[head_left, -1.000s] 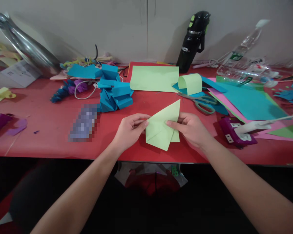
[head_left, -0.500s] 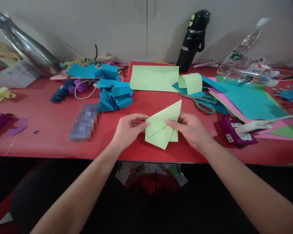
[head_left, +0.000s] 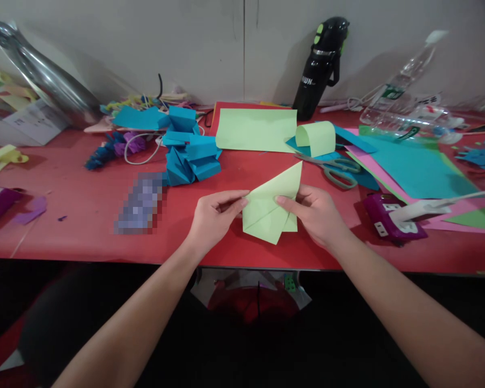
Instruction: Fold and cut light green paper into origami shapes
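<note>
A folded piece of light green paper (head_left: 267, 213) is held up between my two hands over the front of the red table (head_left: 178, 245). Its upper right corner rises to a point, and creases run across its face. My left hand (head_left: 218, 213) pinches the left edge between thumb and fingers. On the right side, my right hand (head_left: 313, 207) grips it with the thumb on the front; the other fingers are partly hidden behind the sheet. Beyond the paper lie scissors (head_left: 339, 171), beside a curled light green strip (head_left: 323, 139) and a flat light green sheet (head_left: 256, 129).
Folded blue paper pieces (head_left: 192, 159) stand at left of centre, behind a blurred-out flat object (head_left: 140, 203). To the right are a purple power socket (head_left: 392, 218) and stacked coloured sheets (head_left: 412, 167). A black bottle (head_left: 319, 70) and clear plastic bottles (head_left: 404, 81) stand along the wall.
The folded green paper has shifted very slightly up and to the right in view. Both hands keep their hold, and the other things stay where they were.
</note>
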The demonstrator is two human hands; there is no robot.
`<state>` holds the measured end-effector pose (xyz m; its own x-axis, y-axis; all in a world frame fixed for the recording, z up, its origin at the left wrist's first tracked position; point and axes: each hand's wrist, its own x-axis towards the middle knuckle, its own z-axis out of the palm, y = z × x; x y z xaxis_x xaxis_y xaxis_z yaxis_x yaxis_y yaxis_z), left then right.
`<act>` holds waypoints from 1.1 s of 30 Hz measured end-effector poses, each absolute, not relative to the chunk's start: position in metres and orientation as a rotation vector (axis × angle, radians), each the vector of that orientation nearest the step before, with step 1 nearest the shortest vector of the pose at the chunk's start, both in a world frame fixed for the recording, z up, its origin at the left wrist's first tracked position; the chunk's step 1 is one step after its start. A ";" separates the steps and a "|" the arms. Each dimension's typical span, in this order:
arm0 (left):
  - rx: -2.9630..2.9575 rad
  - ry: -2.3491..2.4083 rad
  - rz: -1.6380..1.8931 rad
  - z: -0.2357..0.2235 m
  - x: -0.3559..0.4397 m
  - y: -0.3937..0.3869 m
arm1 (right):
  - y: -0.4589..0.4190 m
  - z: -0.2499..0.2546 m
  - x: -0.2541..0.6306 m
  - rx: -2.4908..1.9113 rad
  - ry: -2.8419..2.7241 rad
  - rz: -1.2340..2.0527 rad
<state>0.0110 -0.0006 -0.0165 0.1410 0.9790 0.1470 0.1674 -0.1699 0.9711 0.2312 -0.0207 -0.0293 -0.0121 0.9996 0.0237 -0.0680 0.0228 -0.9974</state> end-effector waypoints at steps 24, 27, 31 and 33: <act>1.358 1.074 0.944 -0.014 0.003 0.007 | -0.023 -0.026 0.234 -1.171 -1.257 1.202; 1.375 1.096 0.949 -0.013 0.004 0.005 | -0.023 -0.027 0.234 -1.132 -1.235 1.263; 1.435 1.108 0.990 -0.012 0.004 0.005 | -0.022 -0.027 0.235 -1.113 -1.201 1.332; 1.441 1.095 0.994 -0.013 0.003 0.006 | -0.021 -0.026 0.235 -1.115 -1.177 1.360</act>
<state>0.0029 0.0058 -0.0128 0.2438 0.9694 0.0281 0.1219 -0.0593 0.9908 0.2354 -0.0209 -0.0263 -0.0974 0.9945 -0.0387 -0.1041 -0.0489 -0.9934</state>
